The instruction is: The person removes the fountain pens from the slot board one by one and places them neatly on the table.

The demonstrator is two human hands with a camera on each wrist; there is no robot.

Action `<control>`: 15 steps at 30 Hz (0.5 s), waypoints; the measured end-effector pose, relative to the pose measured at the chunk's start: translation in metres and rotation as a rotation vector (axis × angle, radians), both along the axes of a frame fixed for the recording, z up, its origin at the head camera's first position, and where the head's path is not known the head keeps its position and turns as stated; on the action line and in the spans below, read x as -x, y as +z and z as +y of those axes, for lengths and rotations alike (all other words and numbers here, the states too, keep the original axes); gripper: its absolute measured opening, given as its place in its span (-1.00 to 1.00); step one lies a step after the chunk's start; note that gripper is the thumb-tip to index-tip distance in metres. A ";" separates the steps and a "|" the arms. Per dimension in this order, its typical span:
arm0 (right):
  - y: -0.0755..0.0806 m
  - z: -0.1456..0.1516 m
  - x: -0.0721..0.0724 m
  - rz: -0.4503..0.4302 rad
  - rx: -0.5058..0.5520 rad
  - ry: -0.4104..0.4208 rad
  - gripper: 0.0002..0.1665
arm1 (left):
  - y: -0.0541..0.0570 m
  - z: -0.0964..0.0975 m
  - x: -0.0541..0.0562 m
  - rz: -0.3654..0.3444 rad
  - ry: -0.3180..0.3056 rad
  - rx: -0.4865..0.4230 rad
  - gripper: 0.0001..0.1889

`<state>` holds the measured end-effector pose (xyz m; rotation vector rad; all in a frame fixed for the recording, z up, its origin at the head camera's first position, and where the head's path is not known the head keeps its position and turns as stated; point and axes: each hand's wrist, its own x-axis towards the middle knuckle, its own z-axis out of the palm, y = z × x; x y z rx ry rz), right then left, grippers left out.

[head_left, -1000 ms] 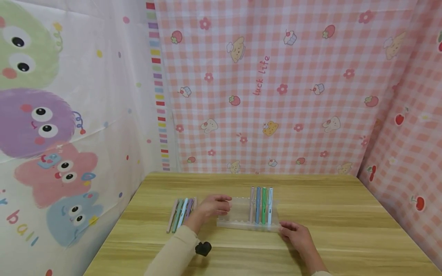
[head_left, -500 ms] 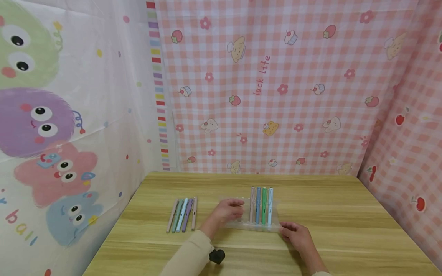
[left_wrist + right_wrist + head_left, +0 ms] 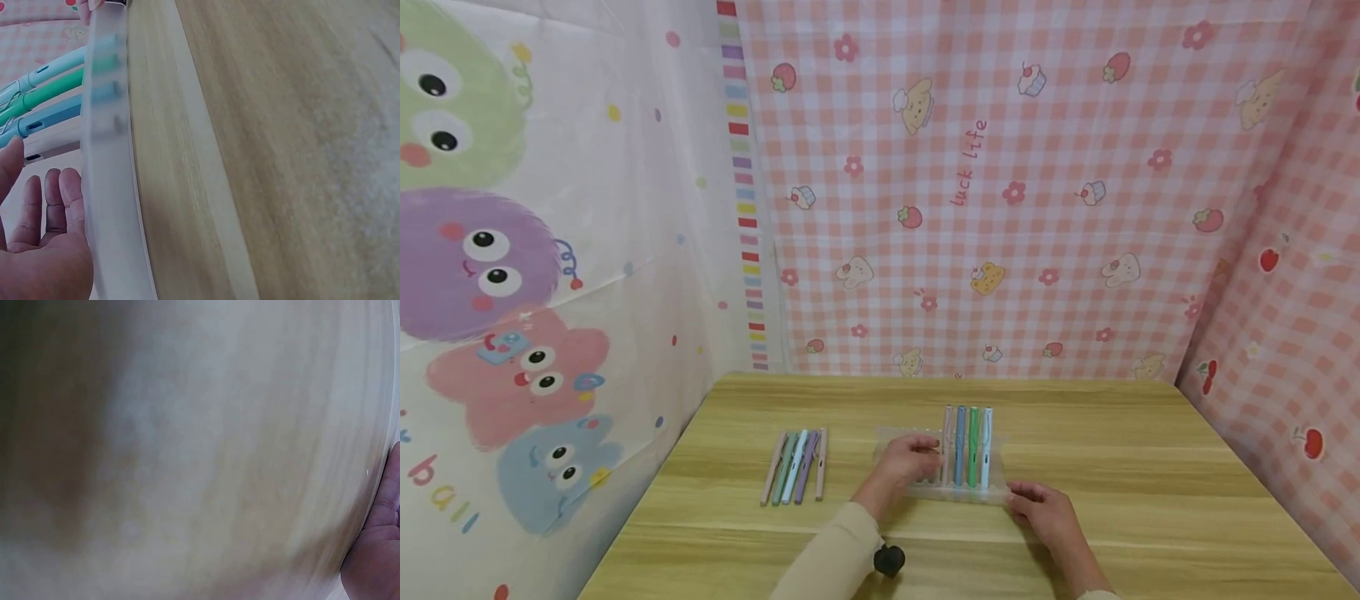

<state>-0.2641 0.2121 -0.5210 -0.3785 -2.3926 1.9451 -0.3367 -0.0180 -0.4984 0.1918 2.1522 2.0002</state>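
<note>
A clear plastic pen tray lies on the table with several pens standing side by side in its right half: pinkish, blue, green and light blue. My left hand is over the tray's left part, beside the pinkish pen. In the left wrist view its fingers are extended and loosely spread, with nothing visible between them. At the tray's near right corner my right hand grips the edge. The right wrist view catches only part of that hand, at its right border.
Left of the tray, several loose pens lie in a row on the wooden table. Behind the table hangs a pink checked cloth. A white cartoon-print cloth borders the left side.
My left hand has moved right across the tray from its left end to beside the pinkish pen, uncovering the loose pens. The right hand stays at the tray's corner.
</note>
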 end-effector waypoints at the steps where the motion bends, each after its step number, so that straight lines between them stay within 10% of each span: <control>1: 0.000 0.000 0.000 -0.002 0.003 -0.001 -0.68 | 0.000 0.001 0.000 -0.001 0.005 0.002 -0.70; 15: 0.001 -0.001 0.000 0.012 0.014 -0.005 -0.69 | 0.002 0.008 -0.001 0.023 0.019 0.021 -0.77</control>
